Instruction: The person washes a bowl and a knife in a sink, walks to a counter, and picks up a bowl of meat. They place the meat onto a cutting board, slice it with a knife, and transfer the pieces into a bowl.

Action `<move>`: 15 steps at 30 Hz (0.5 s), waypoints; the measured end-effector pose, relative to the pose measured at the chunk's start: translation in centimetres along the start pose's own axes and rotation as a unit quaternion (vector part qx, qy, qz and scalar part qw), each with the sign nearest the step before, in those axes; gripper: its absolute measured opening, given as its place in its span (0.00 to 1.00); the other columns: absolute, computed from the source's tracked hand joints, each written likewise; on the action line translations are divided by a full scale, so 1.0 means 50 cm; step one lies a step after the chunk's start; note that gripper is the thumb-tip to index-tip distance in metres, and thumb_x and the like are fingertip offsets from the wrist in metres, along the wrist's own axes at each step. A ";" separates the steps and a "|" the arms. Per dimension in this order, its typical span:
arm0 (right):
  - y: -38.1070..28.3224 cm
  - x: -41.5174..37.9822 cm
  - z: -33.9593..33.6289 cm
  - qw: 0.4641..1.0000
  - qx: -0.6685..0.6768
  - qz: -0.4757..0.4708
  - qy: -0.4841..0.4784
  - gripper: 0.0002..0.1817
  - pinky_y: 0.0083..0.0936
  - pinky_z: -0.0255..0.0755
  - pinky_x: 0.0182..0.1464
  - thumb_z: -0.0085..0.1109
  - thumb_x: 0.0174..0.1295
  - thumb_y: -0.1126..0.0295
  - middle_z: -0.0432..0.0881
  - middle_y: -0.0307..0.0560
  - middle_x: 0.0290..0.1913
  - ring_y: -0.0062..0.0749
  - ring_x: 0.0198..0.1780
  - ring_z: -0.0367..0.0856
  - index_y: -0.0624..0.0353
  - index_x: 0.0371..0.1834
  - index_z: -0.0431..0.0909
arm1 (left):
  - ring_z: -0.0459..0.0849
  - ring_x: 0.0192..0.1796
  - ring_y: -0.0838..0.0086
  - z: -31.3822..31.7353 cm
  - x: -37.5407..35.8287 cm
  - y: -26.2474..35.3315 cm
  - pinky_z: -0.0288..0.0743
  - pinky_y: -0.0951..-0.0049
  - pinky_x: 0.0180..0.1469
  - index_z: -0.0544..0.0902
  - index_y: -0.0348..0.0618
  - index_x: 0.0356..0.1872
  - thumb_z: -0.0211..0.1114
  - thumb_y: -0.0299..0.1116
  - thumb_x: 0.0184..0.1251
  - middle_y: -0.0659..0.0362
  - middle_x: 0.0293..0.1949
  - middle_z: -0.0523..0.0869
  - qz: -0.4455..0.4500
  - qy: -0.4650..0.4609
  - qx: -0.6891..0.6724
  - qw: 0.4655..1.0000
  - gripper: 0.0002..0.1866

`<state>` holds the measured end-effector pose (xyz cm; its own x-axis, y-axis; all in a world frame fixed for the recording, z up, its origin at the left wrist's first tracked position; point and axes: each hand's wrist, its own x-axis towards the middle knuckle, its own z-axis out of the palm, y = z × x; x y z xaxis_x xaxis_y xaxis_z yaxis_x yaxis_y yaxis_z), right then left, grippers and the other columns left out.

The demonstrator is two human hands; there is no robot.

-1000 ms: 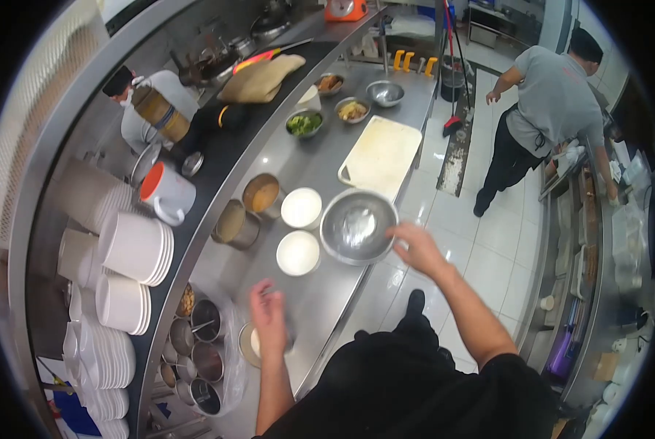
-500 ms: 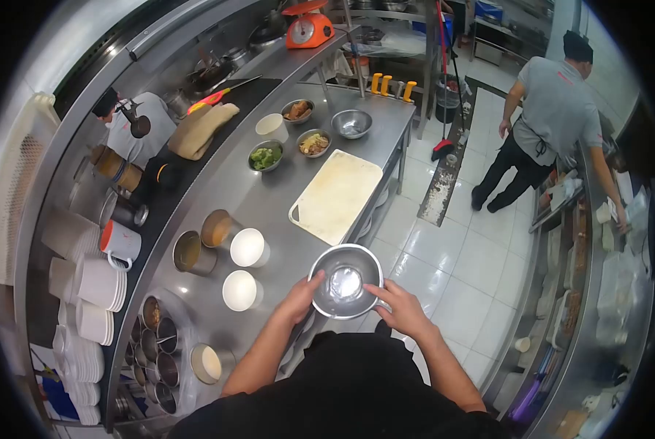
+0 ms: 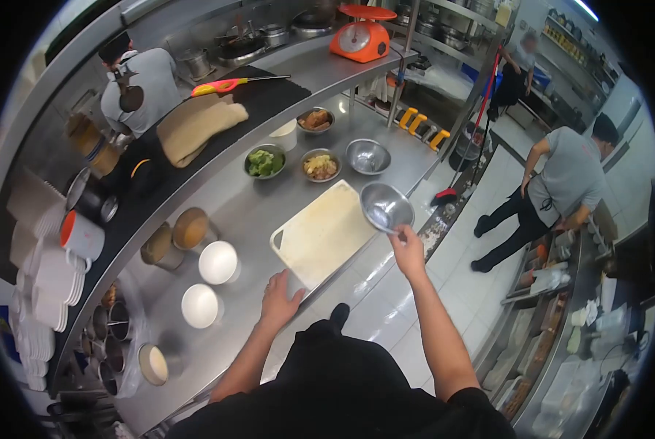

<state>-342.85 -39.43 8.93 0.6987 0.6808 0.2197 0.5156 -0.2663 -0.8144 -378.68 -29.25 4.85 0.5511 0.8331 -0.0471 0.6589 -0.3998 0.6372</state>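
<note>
The right hand (image 3: pixel 408 247) is raised over the near edge of the bench (image 3: pixel 269 212), its grip pinched on the rim of a steel mixing bowl (image 3: pixel 386 206). The bowl is held in the air, tilted so its hollow faces the camera, just past the right corner of the white cutting board (image 3: pixel 321 233); it looks empty, though the glare on the metal makes that hard to be sure of.

The left hand (image 3: pixel 280 296) lies flat on the bench at the near corner of the cutting board, fingers spread and holding nothing, its fingertips touching or almost touching the board's edge.

Left of that hand stand two round white containers (image 3: pixel 218 262), one behind the other, and beyond them two steel pots with brownish contents (image 3: pixel 190 227). At the far end of the board sit three small bowls: one of green vegetables (image 3: pixel 264 162), one of a pale chopped mix (image 3: pixel 320 166) and one empty steel one (image 3: pixel 367 156). A fourth bowl of brown pieces (image 3: pixel 315 120) is behind them.

On the raised shelf above are an orange kitchen scale (image 3: pixel 362 38) and a folded tan cloth (image 3: pixel 198 125) (a long-handled utensil lies just behind it). Stacks of white plates (image 3: pixel 53 274) fill the left end.

Another person in a grey shirt (image 3: pixel 561 183) stands across the tiled aisle, bent toward the opposite counter.
</note>
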 end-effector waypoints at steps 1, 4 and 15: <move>0.013 0.064 0.009 1.000 -0.006 0.011 0.008 0.12 0.35 0.80 0.47 0.68 0.66 0.65 0.88 0.54 0.39 0.42 0.44 0.88 0.58 0.49 0.84 | 0.71 0.72 0.47 0.018 0.024 0.008 0.66 0.48 0.73 0.64 0.42 0.78 0.71 0.54 0.65 0.42 0.72 0.71 0.014 0.007 0.018 1.000 0.45; 0.048 0.243 0.042 1.000 -0.014 0.009 0.008 0.14 0.34 0.80 0.47 0.67 0.67 0.64 0.89 0.53 0.41 0.40 0.43 0.89 0.59 0.51 0.83 | 0.62 0.78 0.48 0.049 0.087 0.089 0.53 0.43 0.78 0.64 0.46 0.79 0.74 0.55 0.61 0.42 0.75 0.65 0.043 -0.022 0.107 0.993 0.48; 0.178 0.535 0.175 0.987 -0.130 -0.046 -0.079 0.28 0.37 0.79 0.53 0.69 0.64 0.64 0.82 0.53 0.52 0.43 0.45 0.84 0.50 0.68 0.77 | 0.51 0.83 0.47 0.242 0.311 0.187 0.37 0.33 0.80 0.67 0.53 0.78 0.74 0.54 0.60 0.45 0.79 0.60 0.126 -0.033 0.178 0.975 0.45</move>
<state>-323.89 -17.61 2.88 0.5676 0.8027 0.1830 0.6972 -0.3505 -0.6254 -357.75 -24.68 0.79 0.7425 0.6695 0.0204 0.6278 -0.7062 0.3272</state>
